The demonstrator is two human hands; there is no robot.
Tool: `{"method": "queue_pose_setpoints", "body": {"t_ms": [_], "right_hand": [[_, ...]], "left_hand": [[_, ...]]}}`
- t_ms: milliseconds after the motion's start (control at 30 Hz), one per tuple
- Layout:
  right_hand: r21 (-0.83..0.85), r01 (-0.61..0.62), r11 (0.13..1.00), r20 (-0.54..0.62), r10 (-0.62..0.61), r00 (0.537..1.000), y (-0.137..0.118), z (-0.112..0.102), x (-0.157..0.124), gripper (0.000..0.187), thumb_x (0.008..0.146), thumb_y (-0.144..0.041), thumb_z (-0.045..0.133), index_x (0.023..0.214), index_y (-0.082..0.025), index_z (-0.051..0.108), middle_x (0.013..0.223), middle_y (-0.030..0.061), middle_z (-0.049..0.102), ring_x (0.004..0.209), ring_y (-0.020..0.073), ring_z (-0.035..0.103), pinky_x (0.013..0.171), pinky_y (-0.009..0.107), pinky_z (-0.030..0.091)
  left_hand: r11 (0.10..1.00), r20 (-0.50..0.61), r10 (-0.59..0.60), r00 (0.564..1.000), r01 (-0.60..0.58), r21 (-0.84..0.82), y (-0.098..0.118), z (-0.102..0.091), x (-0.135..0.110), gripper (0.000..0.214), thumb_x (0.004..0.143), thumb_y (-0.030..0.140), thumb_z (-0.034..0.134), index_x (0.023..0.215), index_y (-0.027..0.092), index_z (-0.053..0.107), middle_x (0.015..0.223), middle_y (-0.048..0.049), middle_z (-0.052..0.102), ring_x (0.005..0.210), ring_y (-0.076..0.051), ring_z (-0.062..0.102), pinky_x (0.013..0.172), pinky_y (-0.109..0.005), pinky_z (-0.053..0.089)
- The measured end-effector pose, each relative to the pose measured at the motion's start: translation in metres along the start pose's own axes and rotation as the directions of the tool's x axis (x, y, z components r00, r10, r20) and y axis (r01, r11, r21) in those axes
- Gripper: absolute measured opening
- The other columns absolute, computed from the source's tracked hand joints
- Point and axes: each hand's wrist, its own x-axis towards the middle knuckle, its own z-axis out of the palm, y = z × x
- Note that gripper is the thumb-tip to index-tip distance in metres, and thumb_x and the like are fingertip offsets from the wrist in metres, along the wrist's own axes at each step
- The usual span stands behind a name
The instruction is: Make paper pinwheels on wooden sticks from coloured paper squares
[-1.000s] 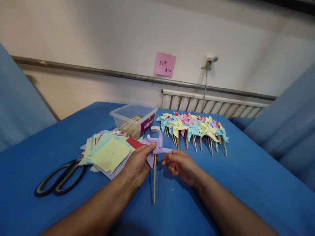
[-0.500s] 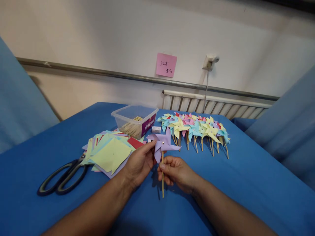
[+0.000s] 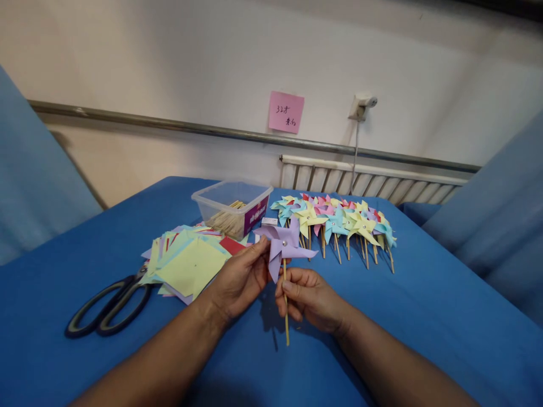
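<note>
A purple paper pinwheel (image 3: 280,246) on a thin wooden stick (image 3: 287,322) is held upright over the table in the head view. Thumb and fingers of my right hand (image 3: 311,297) pinch the stick below the blades. My left hand (image 3: 246,277) is closed at the pinwheel's left side, its thumb against a blade and its other fingers partly hidden behind the paper. A silver pin head shows at the pinwheel's centre. To the left lies a pile of coloured paper squares (image 3: 193,268), a yellow one on top. Black-handled scissors (image 3: 108,305) lie partly under that pile.
Behind my left hand stands a clear plastic box (image 3: 229,206) of wooden sticks, with a small white box (image 3: 269,221) beside it. Many finished pinwheels (image 3: 335,223) lie at the back right. The blue-covered table (image 3: 407,322) meets a wall with a radiator (image 3: 365,181).
The pinwheel and my right hand have shifted slightly to the right, and the stick's lower end has swung a little right. My left hand stays beside the blades.
</note>
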Motion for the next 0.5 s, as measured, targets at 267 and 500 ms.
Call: {"method": "queue_pose_setpoints", "body": {"t_ms": [267, 500], "right_hand": [[-0.002, 0.000, 1.000, 0.007, 0.000, 1.000, 0.0009, 0.0005, 0.0001, 0.025, 0.082, -0.040, 0.063, 0.079, -0.015, 0.060, 0.060, -0.0009, 0.066, 0.037, 0.0033, 0.047, 0.037, 0.015, 0.031], [-0.045, 0.011, 0.999, 0.013, -0.010, 1.000, 0.0037, -0.0012, 0.0015, 0.024, 0.083, -0.039, 0.061, 0.080, -0.015, 0.060, 0.062, -0.0006, 0.067, 0.039, 0.0039, 0.050, 0.039, 0.015, 0.033]], "left_hand": [[0.996, 0.006, 0.032, 0.999, -0.032, 0.078, -0.0030, -0.0015, 0.0004, 0.018, 0.077, 0.030, 0.067, 0.076, 0.013, 0.062, 0.069, -0.0041, 0.064, 0.062, -0.013, 0.059, 0.060, -0.024, 0.049], [0.999, -0.039, 0.020, 0.999, -0.018, 0.051, -0.0038, 0.0007, 0.0005, 0.017, 0.075, 0.027, 0.070, 0.077, 0.013, 0.061, 0.069, -0.0036, 0.063, 0.061, -0.013, 0.059, 0.059, -0.023, 0.049]]}}
